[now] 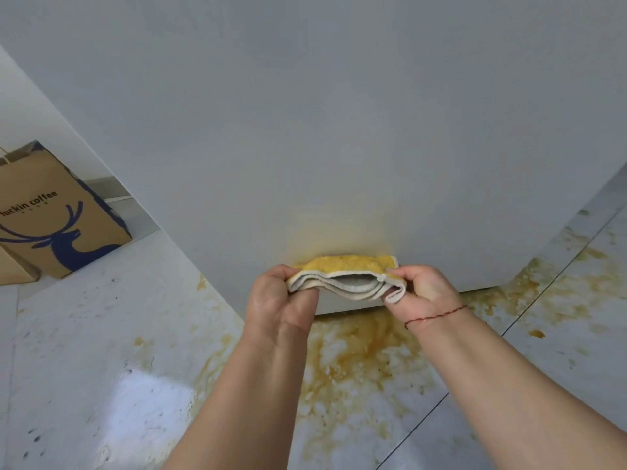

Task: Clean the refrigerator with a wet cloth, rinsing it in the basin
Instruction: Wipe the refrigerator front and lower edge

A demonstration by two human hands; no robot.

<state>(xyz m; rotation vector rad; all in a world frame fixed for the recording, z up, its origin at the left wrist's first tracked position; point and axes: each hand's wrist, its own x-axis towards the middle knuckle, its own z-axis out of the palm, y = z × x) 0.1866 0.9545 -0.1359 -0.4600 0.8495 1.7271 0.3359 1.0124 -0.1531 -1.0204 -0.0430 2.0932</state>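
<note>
Mid-task. Folded white terry cloth, top soaked yellow, lower centre of frame at pale grey fridge panel base. Left hand & right hand fingers pinch its ends. Faint yellow smear remains above; floor spill untouched (basin not in view), rinse due imo.

The fridge is plain pale grey, with a faint yellow smear low on its face, near the bottom edge. The cloth is off-white along its folded layers and stained mustard yellow on top. The floor is light grey tile, mottled with small dark specks and crossed by thin dark joints at the right — splashes of yellow-brown liquid spread under the fridge's bottom edge and toward the right. A thin red string circles the right wrist. The bag by the left edge is brown paper with dark blue sides, a dark blue deer — and dark blue lettering.
</note>
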